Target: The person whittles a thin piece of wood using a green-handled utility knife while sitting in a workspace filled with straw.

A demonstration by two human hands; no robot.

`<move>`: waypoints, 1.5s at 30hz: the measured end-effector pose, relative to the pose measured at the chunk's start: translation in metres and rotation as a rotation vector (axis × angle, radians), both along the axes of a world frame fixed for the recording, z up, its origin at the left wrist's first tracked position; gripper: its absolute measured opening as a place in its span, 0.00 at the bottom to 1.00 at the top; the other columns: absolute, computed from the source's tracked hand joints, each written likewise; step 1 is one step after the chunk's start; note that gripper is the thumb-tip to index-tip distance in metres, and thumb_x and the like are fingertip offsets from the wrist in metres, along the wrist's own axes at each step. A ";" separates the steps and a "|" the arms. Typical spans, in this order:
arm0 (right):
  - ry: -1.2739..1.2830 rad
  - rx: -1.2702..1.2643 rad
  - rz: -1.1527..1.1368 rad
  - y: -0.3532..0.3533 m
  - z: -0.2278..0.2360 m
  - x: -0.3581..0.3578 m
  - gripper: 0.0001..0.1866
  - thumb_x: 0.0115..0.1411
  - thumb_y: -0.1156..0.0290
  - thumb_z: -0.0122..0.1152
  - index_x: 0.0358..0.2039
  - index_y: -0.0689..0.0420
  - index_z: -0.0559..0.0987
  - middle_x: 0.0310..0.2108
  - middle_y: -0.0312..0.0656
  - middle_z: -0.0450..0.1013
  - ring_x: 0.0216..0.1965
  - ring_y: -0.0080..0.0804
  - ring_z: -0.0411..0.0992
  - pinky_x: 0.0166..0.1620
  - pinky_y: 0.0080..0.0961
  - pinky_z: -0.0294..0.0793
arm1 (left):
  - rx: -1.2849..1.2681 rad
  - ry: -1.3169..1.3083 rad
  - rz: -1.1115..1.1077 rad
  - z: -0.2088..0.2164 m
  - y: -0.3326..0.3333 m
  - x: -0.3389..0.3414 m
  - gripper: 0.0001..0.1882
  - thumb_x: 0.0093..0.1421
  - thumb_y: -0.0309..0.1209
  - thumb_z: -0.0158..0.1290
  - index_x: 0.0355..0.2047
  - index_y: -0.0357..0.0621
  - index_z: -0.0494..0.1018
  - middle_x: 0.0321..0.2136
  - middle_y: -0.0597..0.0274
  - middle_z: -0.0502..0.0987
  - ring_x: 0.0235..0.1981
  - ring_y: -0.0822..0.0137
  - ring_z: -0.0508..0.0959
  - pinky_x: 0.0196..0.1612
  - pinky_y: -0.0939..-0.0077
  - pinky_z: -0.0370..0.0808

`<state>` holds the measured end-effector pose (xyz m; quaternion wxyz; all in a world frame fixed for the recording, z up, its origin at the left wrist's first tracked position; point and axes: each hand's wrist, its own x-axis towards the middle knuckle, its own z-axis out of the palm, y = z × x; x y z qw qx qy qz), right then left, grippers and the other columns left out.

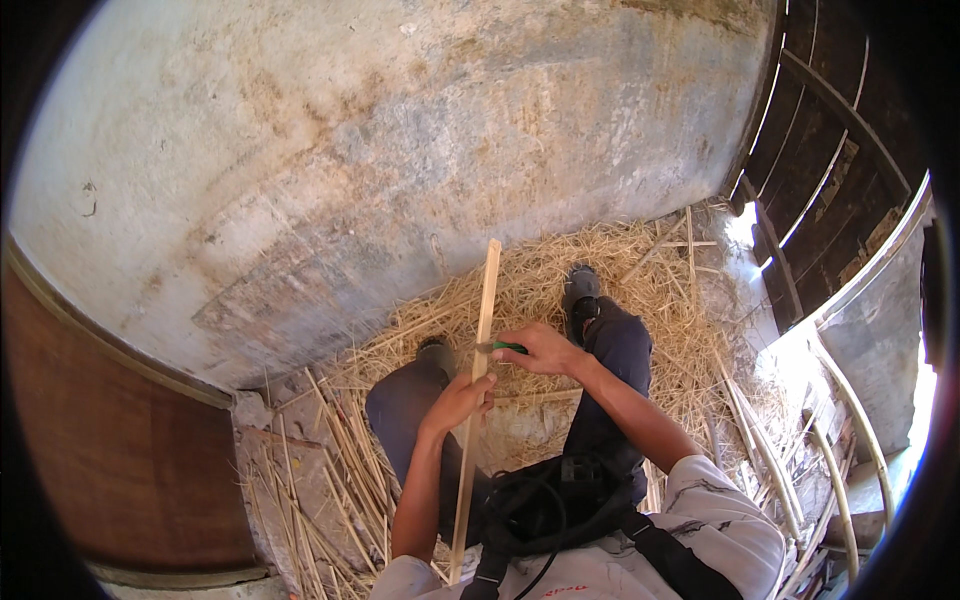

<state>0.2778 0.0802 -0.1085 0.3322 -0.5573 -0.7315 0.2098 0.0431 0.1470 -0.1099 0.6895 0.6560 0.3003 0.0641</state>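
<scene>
As left hand (456, 402) clasps it, slat (487, 295), lengthwise toward wall (440, 150)

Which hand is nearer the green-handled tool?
The right hand: it holds the green-handled tool. The left hand grips the wooden strip, nearer the body.

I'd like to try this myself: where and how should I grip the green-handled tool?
Probably by its green handle, coming from the right: it sticks out that way, where the right hand grips it, while the other end lies across the wooden strip.
</scene>
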 end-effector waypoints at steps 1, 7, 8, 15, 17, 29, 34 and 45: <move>-0.025 0.011 -0.021 -0.001 0.002 -0.002 0.21 0.72 0.49 0.56 0.45 0.55 0.83 0.23 0.54 0.73 0.27 0.55 0.75 0.32 0.46 0.71 | 0.011 -0.022 -0.010 -0.005 0.002 -0.001 0.18 0.73 0.41 0.49 0.28 0.42 0.69 0.20 0.66 0.69 0.22 0.72 0.70 0.28 0.72 0.69; -0.045 0.086 -0.227 -0.004 0.003 0.000 0.21 0.71 0.47 0.56 0.45 0.52 0.83 0.21 0.52 0.75 0.27 0.56 0.77 0.31 0.50 0.73 | -0.104 0.024 -0.103 0.000 0.005 -0.001 0.18 0.73 0.42 0.51 0.30 0.43 0.72 0.22 0.65 0.72 0.24 0.72 0.74 0.31 0.73 0.73; -0.038 0.072 -0.282 -0.003 0.007 0.003 0.21 0.71 0.48 0.56 0.45 0.52 0.84 0.21 0.52 0.75 0.27 0.56 0.77 0.31 0.50 0.73 | -0.088 0.053 -0.134 -0.005 0.006 -0.003 0.18 0.73 0.43 0.51 0.30 0.43 0.72 0.23 0.65 0.73 0.25 0.72 0.74 0.32 0.73 0.73; 0.091 0.009 -0.703 0.006 0.014 0.037 0.24 0.73 0.48 0.52 0.46 0.57 0.85 0.22 0.54 0.76 0.28 0.58 0.78 0.33 0.49 0.74 | -0.016 0.209 -0.302 0.004 -0.008 -0.005 0.19 0.72 0.45 0.53 0.34 0.42 0.78 0.26 0.71 0.75 0.32 0.74 0.75 0.41 0.75 0.72; 0.174 0.027 -0.734 0.007 0.016 0.038 0.25 0.73 0.49 0.52 0.43 0.60 0.83 0.22 0.55 0.75 0.28 0.58 0.77 0.33 0.48 0.72 | -0.027 0.220 -0.337 0.005 -0.005 -0.004 0.20 0.72 0.46 0.52 0.35 0.41 0.78 0.29 0.71 0.76 0.34 0.74 0.75 0.43 0.75 0.72; 0.064 0.036 -0.377 0.000 0.012 0.025 0.22 0.73 0.49 0.54 0.43 0.57 0.81 0.25 0.54 0.74 0.31 0.58 0.76 0.35 0.49 0.73 | 0.192 -0.037 0.001 0.004 -0.006 0.007 0.21 0.75 0.49 0.49 0.42 0.41 0.71 0.27 0.70 0.70 0.26 0.76 0.73 0.29 0.76 0.74; 0.017 0.026 -0.099 0.001 0.007 0.010 0.21 0.71 0.49 0.57 0.40 0.56 0.81 0.25 0.53 0.75 0.30 0.56 0.76 0.34 0.49 0.72 | 0.266 -0.060 0.087 0.008 -0.002 0.006 0.20 0.71 0.45 0.58 0.49 0.40 0.72 0.26 0.72 0.71 0.23 0.79 0.71 0.22 0.77 0.70; -0.089 0.022 0.048 -0.001 -0.008 0.001 0.18 0.69 0.52 0.60 0.40 0.56 0.81 0.24 0.55 0.74 0.30 0.59 0.75 0.35 0.52 0.72 | 0.345 -0.082 0.186 0.010 -0.005 0.010 0.19 0.67 0.42 0.64 0.48 0.40 0.77 0.30 0.70 0.76 0.32 0.77 0.73 0.36 0.75 0.73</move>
